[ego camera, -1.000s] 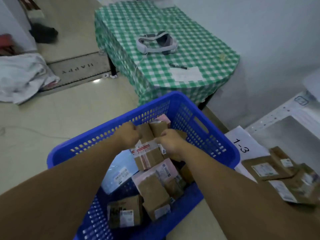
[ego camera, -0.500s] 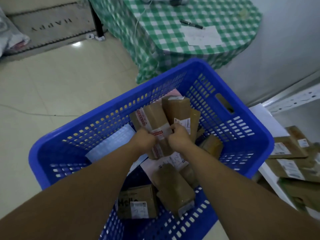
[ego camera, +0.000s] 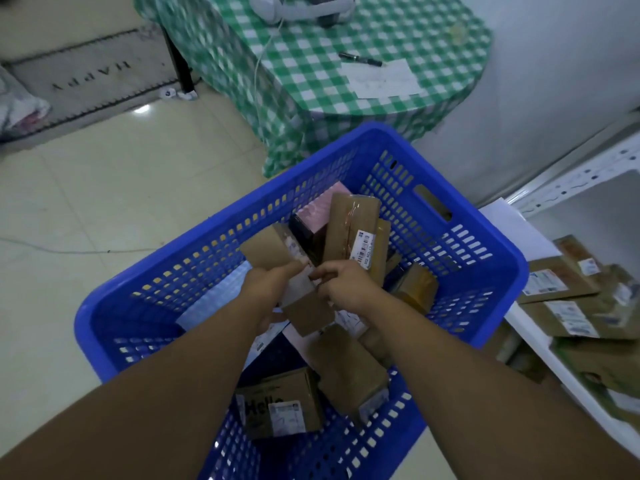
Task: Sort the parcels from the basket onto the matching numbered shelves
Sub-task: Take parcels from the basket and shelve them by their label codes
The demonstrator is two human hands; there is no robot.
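Left hand (ego camera: 266, 289): we saw it closed round the left side of the held parcel (ego camera: 306, 311), thumb along the top face and fingers tucked underneath.
Right hand (ego camera: 346, 285): thumb and fingertips were pinched on the same carton's right edge, so both hands were clamped on it.
Held parcel: a plain brown carton, tilted on a diagonal between the two hands, over the middle of the basket (ego camera: 97, 323) and above the other parcels.
Basket: blue perforated plastic, standing on the pale floor.
Basket contents: a tall parcel (ego camera: 349, 230) with a barcode label stood just behind the hands, in front of a pink packet (ego camera: 318, 209). A small brown box (ego camera: 415, 285) lay to the right and a pale mailer (ego camera: 221, 296) to the left. A long carton (ego camera: 349, 368) and a "Hello" box (ego camera: 280, 407) lay nearest us.
Shelf (ego camera: 540, 344): white, just right of the basket, with labelled brown shelf parcels (ego camera: 561, 282) piled on it.
Hard to make out: we could not read any shelf number. The labels were too blurred to read, and our forearms covered part of the basket floor.
Beyond: a table in green checked cloth (ego camera: 346, 98) held a pen (ego camera: 360, 59), a paper (ego camera: 381, 79) and a headset (ego camera: 301, 8) cut off at the top edge.
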